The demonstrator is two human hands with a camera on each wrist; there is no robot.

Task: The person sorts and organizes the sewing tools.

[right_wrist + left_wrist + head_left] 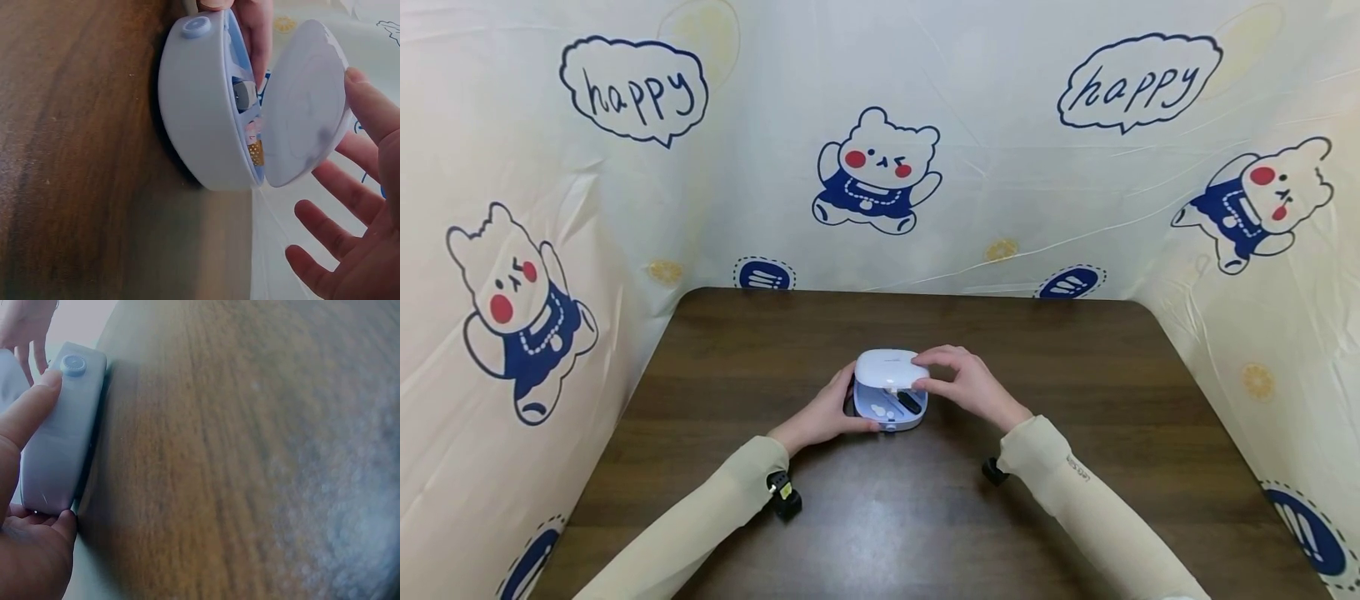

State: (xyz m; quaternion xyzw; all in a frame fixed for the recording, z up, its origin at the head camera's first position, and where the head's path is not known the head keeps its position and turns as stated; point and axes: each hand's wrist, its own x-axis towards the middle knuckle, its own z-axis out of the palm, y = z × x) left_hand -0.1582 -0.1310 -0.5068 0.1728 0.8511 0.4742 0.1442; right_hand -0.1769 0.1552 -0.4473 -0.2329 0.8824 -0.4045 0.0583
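A rounded white and light-blue case (891, 417) sits on the brown table between both hands, its white lid (887, 367) raised at an angle. My left hand (823, 414) grips the case from the left side, thumb along the front wall beside the round front button (74, 365). On the right, my right hand (966, 385) pinches the lid's edge between thumb and fingers, the other fingers spread in the right wrist view. Inside the case lie a black piece (909, 402), a dimpled gold piece (255, 152) and a grey-white piece (245, 95). The lid partly hides the interior.
The dark wood table (880, 517) has rounded far corners. Pale printed cloth (1000, 192) with cartoon bears hangs behind it and along both sides. Each wrist carries a small black camera, one below the left sleeve (715, 508).
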